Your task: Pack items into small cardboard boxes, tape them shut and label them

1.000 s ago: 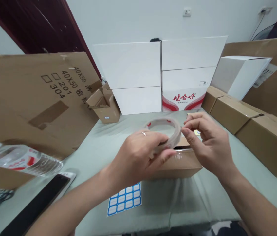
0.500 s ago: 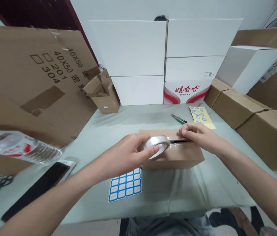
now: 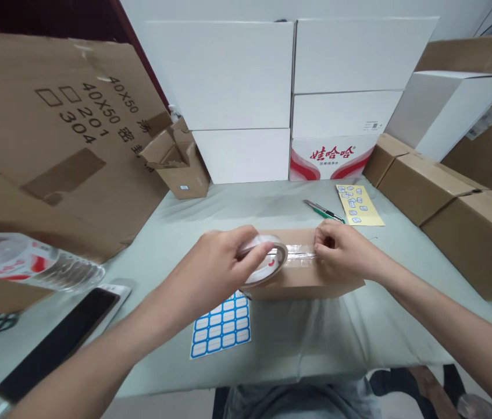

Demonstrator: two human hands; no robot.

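My left hand (image 3: 232, 256) grips a roll of clear tape (image 3: 267, 265) over the left part of a small brown cardboard box (image 3: 307, 285). From the roll, a shiny clear strip (image 3: 300, 254) runs along the seam on the box's top toward my right hand (image 3: 339, 250). That hand's fingers are curled and pinched at the strip's right end; the very tip of the tape is hidden by them. Under the box's left front corner lies a sheet of blue-bordered labels (image 3: 222, 327). A green utility knife (image 3: 324, 211) rests just behind the box.
A yellow sheet with stickers (image 3: 362, 206) lies behind at right. Left stand an open small box (image 3: 182, 180), a water bottle (image 3: 32, 262) and a phone (image 3: 58, 343). White cartons (image 3: 241, 154) line the back; brown boxes (image 3: 481, 233) line the right side.
The dark gap along the box's top seam has closed, and the clear strip now lies along it. My right hand has moved slightly left and down, while the tape roll has shifted left.
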